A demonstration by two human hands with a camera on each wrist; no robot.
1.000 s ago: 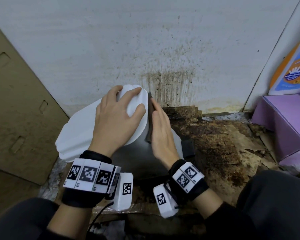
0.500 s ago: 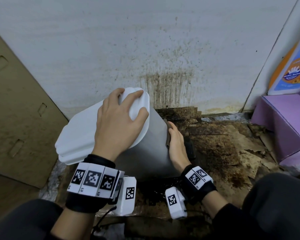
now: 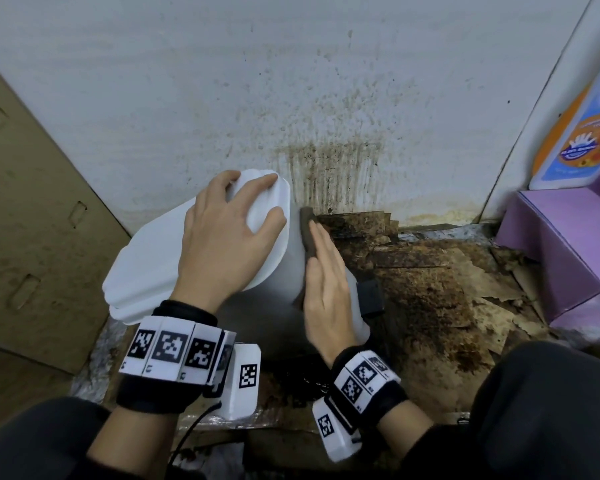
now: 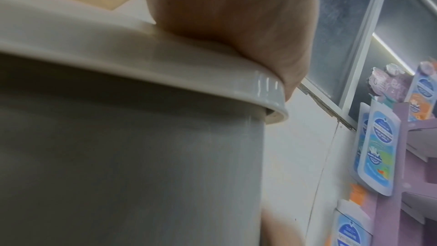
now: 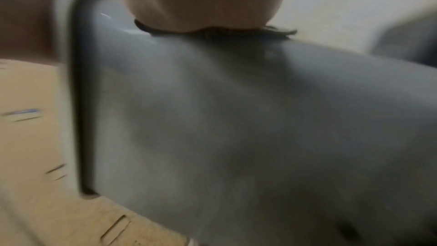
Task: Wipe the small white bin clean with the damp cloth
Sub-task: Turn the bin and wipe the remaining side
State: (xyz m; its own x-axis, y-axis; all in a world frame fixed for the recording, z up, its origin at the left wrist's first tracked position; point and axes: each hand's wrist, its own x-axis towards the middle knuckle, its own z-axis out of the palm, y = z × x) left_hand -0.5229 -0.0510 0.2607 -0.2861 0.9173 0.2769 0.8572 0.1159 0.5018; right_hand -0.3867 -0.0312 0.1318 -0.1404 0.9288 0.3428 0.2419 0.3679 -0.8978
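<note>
Two hands at work on one small white bin, which stands on the stained cardboard floor close to the base of the spattered white wall.

Left hand: laid flat on the bin's lid, fingers spread and reaching over its far edge, bracing it. The left wrist view shows the palm seated on the lid's rim above the grey-looking side.

Right hand: fingers straight and together, pressing a dark damp cloth flat against the bin's right side. The cloth's top edge sits just under the lid's overhang. The right wrist view shows the cloth's frayed edge pinned between palm and bin wall, heavily blurred.

Change: half a second ago the right hand was low on the bin's right side, near the floor; it has now climbed to the top of that side, as it stood a second ago. Judgement: one full up-and-down stroke is being repeated on this face, so this side is well under way; the other faces and the lid remain to be judged.

Also present: brown cardboard sheet at the left, purple box and a printed pouch at the right corner.
</note>
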